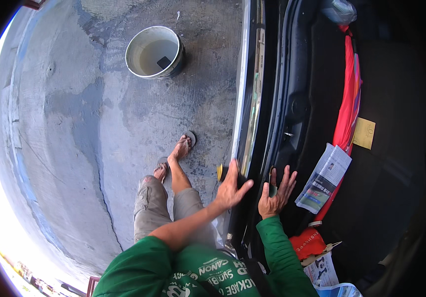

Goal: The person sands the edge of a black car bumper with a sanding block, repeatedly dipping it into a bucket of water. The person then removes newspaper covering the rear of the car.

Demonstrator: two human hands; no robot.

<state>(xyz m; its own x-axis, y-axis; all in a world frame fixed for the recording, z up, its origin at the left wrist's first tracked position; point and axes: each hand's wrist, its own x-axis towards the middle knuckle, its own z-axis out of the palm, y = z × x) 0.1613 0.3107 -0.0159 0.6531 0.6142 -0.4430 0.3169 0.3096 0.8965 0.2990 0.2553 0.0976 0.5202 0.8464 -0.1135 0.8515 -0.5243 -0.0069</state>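
My left hand (231,189) is over the outer edge of a dark car's sill (255,106), its fingers extended and the thumb apart. Under its palm is a black thing with a yellow end (220,172), which it appears to grip; the hand hides most of it, so its kind does not show. My right hand (276,196) lies spread on the black inner part of the sill, fingers apart. A small greenish patch (272,190) shows between its thumb and fingers; I cannot make out whether it is a thing or a reflection.
A pale bucket (146,74) with cloudy water stands on the concrete floor (74,128). Inside the car lie a long red cloth bundle (346,106), a yellow paper (364,132), a folded newspaper (324,177) and a red pouch (308,243). A clear plastic bag (339,11) is at the far end.
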